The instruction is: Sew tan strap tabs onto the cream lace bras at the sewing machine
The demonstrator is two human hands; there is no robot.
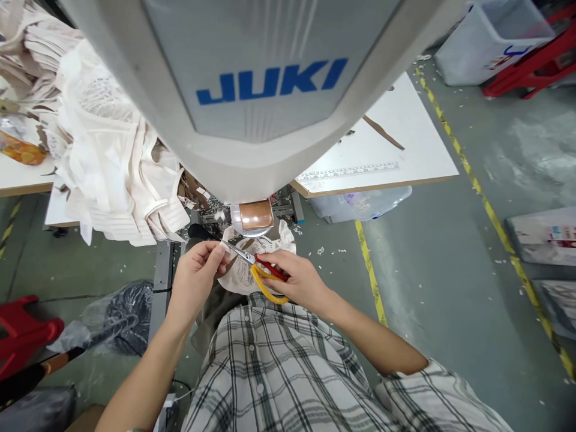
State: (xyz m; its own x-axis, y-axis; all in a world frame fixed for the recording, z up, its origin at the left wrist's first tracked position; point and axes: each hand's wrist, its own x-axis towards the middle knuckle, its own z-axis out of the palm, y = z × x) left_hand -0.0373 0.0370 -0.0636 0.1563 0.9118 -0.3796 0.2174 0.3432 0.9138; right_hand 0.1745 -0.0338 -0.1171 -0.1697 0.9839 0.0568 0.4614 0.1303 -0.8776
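A pair of scissors (265,282) with one yellow and one red handle is gripped in my right hand (299,277). Its blades point left toward my left hand (200,273). Between the thumb and fingers of that hand is the edge of a cream lace garment (243,277), and the blade tips meet the cloth there. Whether the blades are apart cannot be made out. The rest of the garment hangs over my lap, below the brown-covered front end (255,216) of the sewing machine (270,126), partly behind the scissors.
A big pile of cream garments (108,138) lies on the left table. On the right, a white table (414,138) carries a printed ruler and a brown strip, with a clear plastic bin (364,203) beneath. A red stool (27,336) stands lower left. Scraps dot the floor.
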